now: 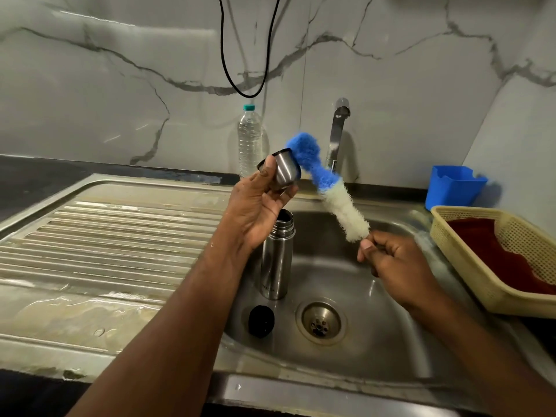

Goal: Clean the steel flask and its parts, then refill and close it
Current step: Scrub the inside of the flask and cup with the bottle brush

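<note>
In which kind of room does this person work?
Most likely a home kitchen, at the washing-up spot. A steel sink with a ribbed draining board sits in the counter, a tap stands against a marble-look wall, and a plastic water bottle stands beside it.

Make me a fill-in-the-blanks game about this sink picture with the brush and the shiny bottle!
1. The left hand holds the steel ____ of the flask.
2. The bottle brush in the right hand has a fluffy tip coloured ____.
3. The open steel flask stands upright inside the ____.
4. The black stopper lies beside the ____ hole.

Missing words: cup; blue; sink; drain
</note>
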`<state>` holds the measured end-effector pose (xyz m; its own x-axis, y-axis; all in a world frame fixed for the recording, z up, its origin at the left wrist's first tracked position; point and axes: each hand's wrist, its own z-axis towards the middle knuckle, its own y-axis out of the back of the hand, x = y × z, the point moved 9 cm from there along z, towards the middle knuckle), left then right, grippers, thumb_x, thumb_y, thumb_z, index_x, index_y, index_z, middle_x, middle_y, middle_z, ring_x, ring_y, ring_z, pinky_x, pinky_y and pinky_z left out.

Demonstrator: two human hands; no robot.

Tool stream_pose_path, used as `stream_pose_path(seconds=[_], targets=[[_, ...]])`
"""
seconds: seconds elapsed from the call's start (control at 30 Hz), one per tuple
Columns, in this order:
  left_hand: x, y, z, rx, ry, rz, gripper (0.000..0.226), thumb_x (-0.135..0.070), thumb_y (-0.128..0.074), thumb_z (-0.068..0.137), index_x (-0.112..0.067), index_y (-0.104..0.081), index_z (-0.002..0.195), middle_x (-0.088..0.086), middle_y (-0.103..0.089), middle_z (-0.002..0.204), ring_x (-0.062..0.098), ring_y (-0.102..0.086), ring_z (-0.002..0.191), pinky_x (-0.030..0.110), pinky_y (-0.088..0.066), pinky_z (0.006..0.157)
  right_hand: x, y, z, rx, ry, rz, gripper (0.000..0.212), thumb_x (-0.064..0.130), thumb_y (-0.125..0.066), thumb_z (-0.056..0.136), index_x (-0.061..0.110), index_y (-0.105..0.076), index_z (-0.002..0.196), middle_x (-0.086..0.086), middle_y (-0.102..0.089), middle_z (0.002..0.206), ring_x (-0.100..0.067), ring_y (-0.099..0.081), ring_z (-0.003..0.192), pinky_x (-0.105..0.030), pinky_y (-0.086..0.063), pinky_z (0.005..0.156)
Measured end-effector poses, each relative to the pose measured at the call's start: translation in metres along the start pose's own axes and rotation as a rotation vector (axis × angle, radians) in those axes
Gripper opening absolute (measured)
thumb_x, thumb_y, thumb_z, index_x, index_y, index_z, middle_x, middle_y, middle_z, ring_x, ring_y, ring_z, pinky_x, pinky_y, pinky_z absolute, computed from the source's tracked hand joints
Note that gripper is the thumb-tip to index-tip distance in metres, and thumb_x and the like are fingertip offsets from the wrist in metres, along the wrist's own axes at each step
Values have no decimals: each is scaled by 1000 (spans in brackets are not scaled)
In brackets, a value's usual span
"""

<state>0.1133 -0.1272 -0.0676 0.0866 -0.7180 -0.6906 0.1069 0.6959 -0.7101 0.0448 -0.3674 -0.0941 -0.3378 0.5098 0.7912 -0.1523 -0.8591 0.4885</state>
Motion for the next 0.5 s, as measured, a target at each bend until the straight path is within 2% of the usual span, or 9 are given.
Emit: stream_pose_path(seconds=[0.07,0.13,0.2,0.27,0.37,0.5], targets=[[1,-3,-1,-7,9,2,50,-31,-71,87,-2,-61,128,18,-68,118,28,-69,109,43,-57,101,2,0,-2,-17,22,-2,30,18,-60,101,21,-64,71,9,-50,55,-7,-44,55,-30,-39,57],[3,-6,-2,1,20,-51,45,-27,-69,89,-1,-62,126,20,-67,125,33,-66,123,44,-57,105,8,-1,-4,-13,69,-24,28,17,-59,102,19,-63,74,11,-50,55,-4,-43,52,-22,-37,53],[5,-7,-3,-8,35,-84,41,-24,-67,92,0,-62,125,23,-65,128,38,-61,132,46,-55,107,4,-2,-3,-7,43,-53,29,18,-59,102,19,-62,73,13,-50,53,-4,-44,51,-22,-36,52],[7,-6,-4,-22,43,-87,39,-24,-63,97,1,-60,126,23,-65,126,38,-60,128,46,-54,107,0,-2,-3,-13,7,-55,30,19,-59,102,19,-62,72,14,-51,53,-4,-44,51,-26,-37,54],[9,-9,-3,-13,61,-150,31,-23,-54,106,0,-60,126,23,-68,124,39,-63,124,48,-54,105,9,-4,-6,-14,71,-66,27,20,-58,101,18,-61,75,15,-51,55,-4,-44,51,-17,-35,50],[11,-7,-5,-17,72,-156,36,-24,-42,111,0,-57,134,27,-63,136,44,-62,127,50,-52,106,4,-4,-4,-28,34,-148,30,19,-59,102,19,-60,72,17,-54,57,-5,-49,54,-18,-34,50]])
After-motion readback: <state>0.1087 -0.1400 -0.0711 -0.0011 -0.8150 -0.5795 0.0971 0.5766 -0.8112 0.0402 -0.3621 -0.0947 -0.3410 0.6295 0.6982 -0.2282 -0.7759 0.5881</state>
